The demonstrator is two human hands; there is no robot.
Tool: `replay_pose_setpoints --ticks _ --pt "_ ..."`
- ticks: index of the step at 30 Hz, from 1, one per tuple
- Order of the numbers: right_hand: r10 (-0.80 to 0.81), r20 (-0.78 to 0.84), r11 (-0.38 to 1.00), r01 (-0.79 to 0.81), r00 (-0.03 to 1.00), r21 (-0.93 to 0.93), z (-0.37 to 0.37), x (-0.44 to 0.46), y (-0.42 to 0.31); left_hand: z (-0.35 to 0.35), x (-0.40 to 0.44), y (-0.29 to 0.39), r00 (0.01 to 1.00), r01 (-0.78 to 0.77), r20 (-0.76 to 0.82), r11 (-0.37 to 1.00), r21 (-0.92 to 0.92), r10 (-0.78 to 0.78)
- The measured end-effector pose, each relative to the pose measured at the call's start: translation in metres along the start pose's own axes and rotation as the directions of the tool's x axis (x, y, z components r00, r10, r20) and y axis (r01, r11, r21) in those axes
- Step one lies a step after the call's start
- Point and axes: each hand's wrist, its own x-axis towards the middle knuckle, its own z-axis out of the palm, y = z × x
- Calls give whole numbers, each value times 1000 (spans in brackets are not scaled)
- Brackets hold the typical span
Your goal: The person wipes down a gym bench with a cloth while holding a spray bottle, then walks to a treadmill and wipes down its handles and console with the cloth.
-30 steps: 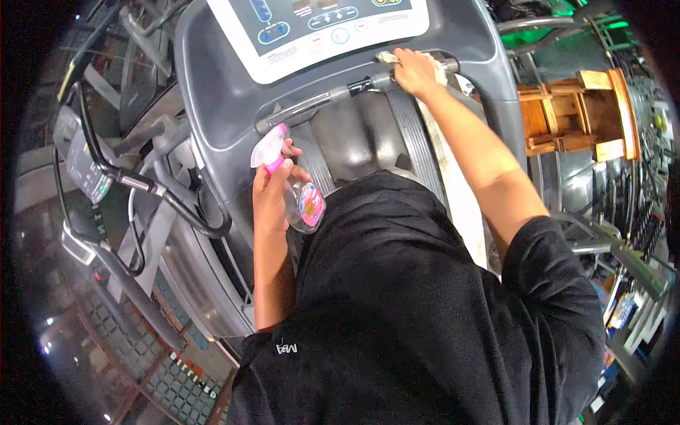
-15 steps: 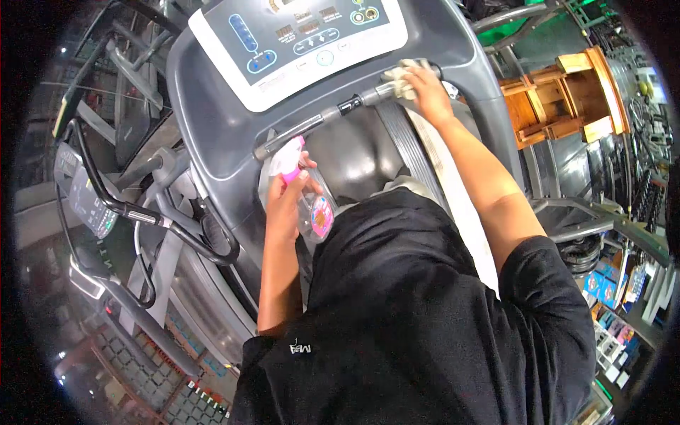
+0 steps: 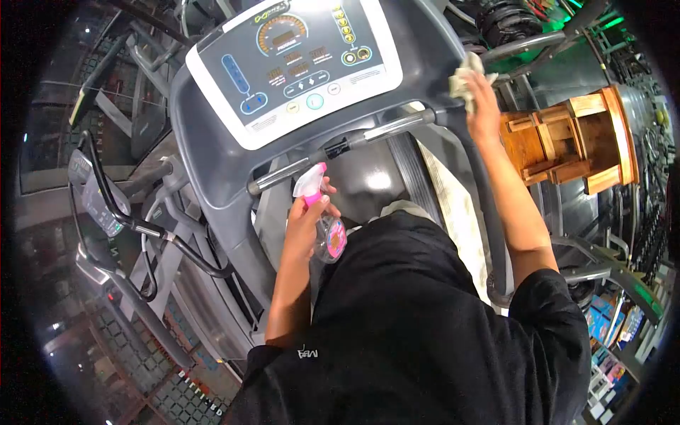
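Observation:
My left hand (image 3: 309,219) is wrapped round a clear spray bottle (image 3: 331,241) with a pink and white trigger head, held upright just below the near end of the treadmill's front handlebar (image 3: 400,126). On the right, my right hand (image 3: 484,110) holds a pale cream cloth (image 3: 467,79) against the right edge of the dark grey treadmill console (image 3: 439,71). Some of its fingers are hidden by the cloth. Between my arms, the white-framed display panel (image 3: 304,85) faces me, with dials, buttons and blue strips.
Another exercise machine (image 3: 106,205) with curved black handles stands close on the left. To the right are a wooden box-like stand (image 3: 567,142) and metal rails (image 3: 581,273). Weight plates (image 3: 506,25) are stacked at the upper right. The treadmill's side arm (image 3: 496,234) runs beside me.
My right hand has moved with the cloth from the handlebar's right end up and right to the console's edge. My left hand still holds the spray bottle, and the view has shifted slightly.

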Motion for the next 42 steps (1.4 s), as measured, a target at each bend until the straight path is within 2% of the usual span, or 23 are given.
replay_pose_setpoints --ticks 1,2,3,6,8,11,14,17,18,21,24,27,28,29,31,32,33,34,35,36,39,42 --pt "-112 116 991 119 987 -61 -3 8 -6 8 3 -1 1000 11 3 1000 1 -11" --pt "-184 241 983 183 953 25 20 1 21 17 7 0 1000 22 -10 1000 -1 -22" --pt "-192 450 963 256 872 -83 32 0 26 26 15 2 1000 15 -5 1000 14 -15" --pt "-17 635 990 100 773 -95 68 -4 22 46 22 3 1000 14 10 998 62 -14" --pt "103 692 985 24 715 -172 90 14 25 58 27 2 1000 -12 7 998 59 12" --pt "24 651 960 164 759 -226 141 14 48 71 31 -2 1000 5 -3 997 74 -5" --pt "142 635 962 45 759 -269 157 33 27 82 33 1 1000 4 -19 989 147 -1" --pt "255 591 964 -154 766 -216 176 34 10 86 38 9 1000 -13 -12 988 152 15" --pt "206 569 974 -112 796 -196 186 26 13 86 41 12 1000 1 -13 990 139 1" --pt "62 628 997 -83 776 4 192 15 23 85 61 21 999 21 33 994 110 -25" --pt "-197 641 967 41 742 250 183 28 47 82 89 27 991 34 123 994 104 -47" --pt "-82 853 988 153 515 2 156 64 47 85 119 36 973 65 214 990 122 -90" --pt "-76 892 915 387 446 -116 131 83 27 83 131 40 954 81 278 987 137 -117" --pt "-97 786 845 468 610 -258 132 83 28 86 142 47 935 87 330 986 139 -129" --pt "-213 536 659 525 817 -538 148 58 35 85 165 52 909 107 386 984 144 -155" --pt "-246 454 734 471 856 -490 159 51 40 87 177 55 902 86 407 983 160 -145" --pt "-37 497 875 269 867 -404 160 49 27 88 183 61 898 80 415 980 182 -150" --pt "156 553 947 36 818 -319 158 55 9 88 188 67 897 69 416 977 201 -149" --pt "325 615 944 -214 719 -250 159 59 -1 87 195 71 891 77 424 974 213 -163" --pt "357 633 934 -244 687 -261 167 55 -1 88 201 74 883 84 435 971 225 -177" --pt "183 699 982 -159 692 -99 163 38 2 86 215 76 847 130 481 966 223 -225" --pt "64 808 993 -114 586 4 135 60 6 81 221 77 817 181 512 961 207 -264"
